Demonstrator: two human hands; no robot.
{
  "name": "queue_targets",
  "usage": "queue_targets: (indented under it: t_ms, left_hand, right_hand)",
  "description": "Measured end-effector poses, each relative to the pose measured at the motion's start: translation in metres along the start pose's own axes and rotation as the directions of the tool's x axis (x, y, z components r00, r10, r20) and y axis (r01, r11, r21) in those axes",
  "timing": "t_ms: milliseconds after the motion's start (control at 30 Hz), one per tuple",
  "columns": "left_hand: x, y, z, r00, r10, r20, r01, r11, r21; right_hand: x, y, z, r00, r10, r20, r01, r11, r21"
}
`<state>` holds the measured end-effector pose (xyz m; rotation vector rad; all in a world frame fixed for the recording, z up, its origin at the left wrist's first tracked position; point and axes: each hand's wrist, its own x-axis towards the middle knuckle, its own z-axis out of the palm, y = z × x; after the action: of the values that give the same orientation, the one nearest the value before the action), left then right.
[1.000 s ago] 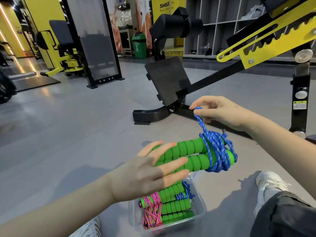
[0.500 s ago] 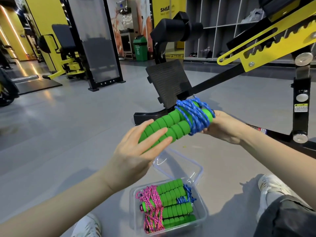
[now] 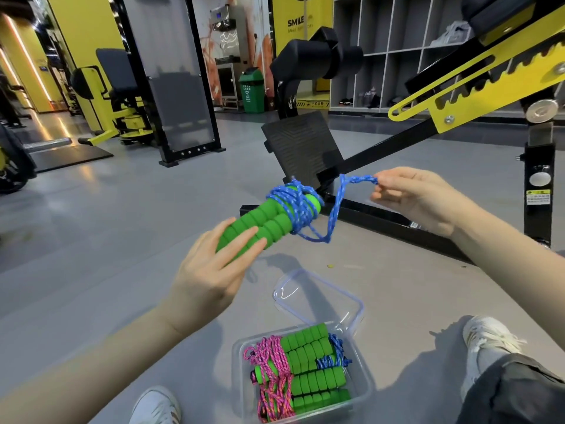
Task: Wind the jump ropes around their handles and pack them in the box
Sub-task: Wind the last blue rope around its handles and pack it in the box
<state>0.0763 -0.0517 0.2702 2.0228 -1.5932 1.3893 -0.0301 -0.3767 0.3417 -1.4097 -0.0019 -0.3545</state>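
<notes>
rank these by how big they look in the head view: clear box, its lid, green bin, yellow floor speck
Largest first:
clear box
lid, slightly smaller but farther, so unsure
green bin, small only through distance
yellow speck

Behind the left hand (image 3: 211,270) and the right hand (image 3: 419,200), both forearms are bare back to the picture's edge. Well below the left hand's grip shows the toe of a white trainer (image 3: 156,407) with faint stripes on its side. Well below the right hand's grip sits a second white trainer (image 3: 486,341) with white laces and tan stripes. Just nearer than it is a creased dark grey trouser leg (image 3: 519,393).
</notes>
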Motion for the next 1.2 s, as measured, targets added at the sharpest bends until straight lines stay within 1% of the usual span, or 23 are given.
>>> queue_targets:
  t_ms: [67, 133, 200, 233, 267, 300, 367, 400, 433, 467, 500, 533, 600, 667, 733, 800, 867, 933, 967, 1033, 1100, 1167, 1200]
  left_hand:
    - [-0.001, -0.008, -0.002, 1.000, 0.022, -0.010, -0.022, 0.999, 0.031]
    - [0.002, -0.004, -0.002, 0.999, 0.042, -0.017, -0.041, 0.999, 0.024]
    - [0.004, 0.004, 0.004, 0.997, 0.081, 0.008, -0.081, 0.997, -0.006]
    - [0.004, 0.007, 0.008, 0.997, 0.073, 0.017, -0.073, 0.997, -0.021]
    - [0.004, 0.009, 0.010, 0.999, 0.031, 0.019, -0.030, 0.999, -0.044]
    - [0.005, 0.010, 0.013, 0.999, -0.038, 0.013, 0.039, 0.996, -0.080]
    - [0.006, 0.009, 0.016, 0.979, -0.204, -0.011, 0.199, 0.964, -0.174]
    - [0.008, 0.006, 0.016, 0.954, -0.299, -0.015, 0.289, 0.933, -0.216]
    - [0.009, 0.003, 0.015, 0.921, -0.389, -0.005, 0.377, 0.894, -0.244]
    - [0.010, -0.002, 0.015, 0.895, -0.447, 0.010, 0.434, 0.865, -0.252]
    - [0.010, -0.006, 0.015, 0.889, -0.458, 0.019, 0.449, 0.862, -0.236]
    - [0.007, -0.009, 0.016, 0.905, -0.425, 0.028, 0.421, 0.884, -0.203]
    - [0.000, -0.010, 0.020, 0.957, -0.281, 0.068, 0.288, 0.948, -0.138]
    - [-0.003, -0.006, 0.023, 0.980, -0.152, 0.132, 0.164, 0.983, -0.083]
    - [-0.003, 0.002, 0.025, 0.986, 0.000, 0.167, 0.007, 0.999, -0.039]
    - [-0.002, 0.012, 0.022, 0.966, 0.170, 0.197, -0.171, 0.985, -0.014]
    - [-0.001, 0.025, 0.017, 0.922, 0.310, 0.232, -0.318, 0.948, -0.006]
    - [0.002, 0.039, 0.008, 0.882, 0.412, 0.228, -0.408, 0.911, -0.067]
    - [0.005, 0.047, 0.003, 0.876, 0.441, 0.196, -0.427, 0.897, -0.114]
    - [0.013, 0.062, -0.008, 0.890, 0.445, 0.095, -0.422, 0.885, -0.194]
    - [0.021, 0.071, -0.019, 0.915, 0.403, 0.009, -0.387, 0.886, -0.253]
    - [0.027, 0.070, -0.025, 0.937, 0.349, -0.032, -0.344, 0.900, -0.268]
    - [0.029, 0.067, -0.026, 0.949, 0.312, -0.041, -0.312, 0.913, -0.263]
  right_hand:
    - [-0.001, -0.005, -0.008, 0.999, -0.030, -0.013, 0.029, 0.996, -0.080]
    - [-0.001, -0.009, -0.010, 0.998, -0.070, -0.004, 0.069, 0.992, -0.102]
    - [-0.002, -0.018, -0.006, 0.994, -0.089, 0.069, 0.096, 0.989, -0.108]
    - [-0.004, -0.025, -0.001, 0.988, -0.081, 0.129, 0.099, 0.985, -0.141]
    - [-0.009, -0.035, 0.003, 0.977, -0.050, 0.206, 0.095, 0.972, -0.213]
    - [-0.013, -0.045, 0.007, 0.955, 0.008, 0.297, 0.097, 0.936, -0.338]
    - [-0.024, -0.063, 0.014, 0.872, 0.208, 0.444, 0.129, 0.777, -0.616]
    - [-0.029, -0.071, 0.018, 0.822, 0.310, 0.478, 0.132, 0.713, -0.689]
    - [-0.034, -0.077, 0.022, 0.775, 0.381, 0.503, 0.128, 0.686, -0.716]
    - [-0.039, -0.082, 0.026, 0.738, 0.408, 0.538, 0.133, 0.693, -0.708]
    - [-0.043, -0.087, 0.029, 0.714, 0.391, 0.581, 0.154, 0.722, -0.675]
    - [-0.045, -0.092, 0.031, 0.709, 0.334, 0.621, 0.187, 0.761, -0.622]
    - [-0.045, -0.098, 0.032, 0.729, 0.169, 0.664, 0.260, 0.828, -0.496]
    - [-0.042, -0.099, 0.033, 0.755, 0.027, 0.655, 0.306, 0.869, -0.389]
    - [-0.036, -0.092, 0.036, 0.778, -0.081, 0.623, 0.344, 0.884, -0.315]
    - [-0.029, -0.082, 0.040, 0.808, -0.175, 0.563, 0.372, 0.892, -0.256]
    - [-0.022, -0.073, 0.041, 0.841, -0.243, 0.483, 0.386, 0.896, -0.220]
    - [-0.015, -0.063, 0.039, 0.877, -0.269, 0.398, 0.373, 0.903, -0.212]
    - [-0.013, -0.057, 0.037, 0.894, -0.266, 0.361, 0.356, 0.910, -0.211]
    - [-0.008, -0.041, 0.035, 0.926, -0.234, 0.297, 0.308, 0.921, -0.237]
    - [-0.003, -0.023, 0.030, 0.953, -0.206, 0.224, 0.265, 0.923, -0.279]
    - [0.000, -0.009, 0.023, 0.970, -0.173, 0.169, 0.221, 0.918, -0.329]
    - [-0.001, -0.004, 0.019, 0.979, -0.140, 0.151, 0.188, 0.905, -0.381]
